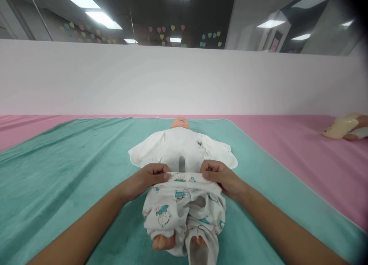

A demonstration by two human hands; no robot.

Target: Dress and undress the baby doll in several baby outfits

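A baby doll (180,123) lies on its back, its head away from me, wearing a white top (175,144) with the sleeves spread sideways. White printed baby pants (163,203) are bunched over its legs, and its feet (163,242) show at the leg openings. My left hand (149,178) pinches the waistband at its left end. At the other end, my right hand (220,176) grips the same waistband between thumb and fingers. The band is stretched level between both hands, just below the top's hem. The doll's legs are mostly hidden by the cloth.
Beneath the doll lies a teal cloth (86,173) over a pink sheet (301,153). A white wall panel (172,81) rises behind, with dark glass and heart-shaped stickers above it. At the far right, part of another doll (345,127) is visible.
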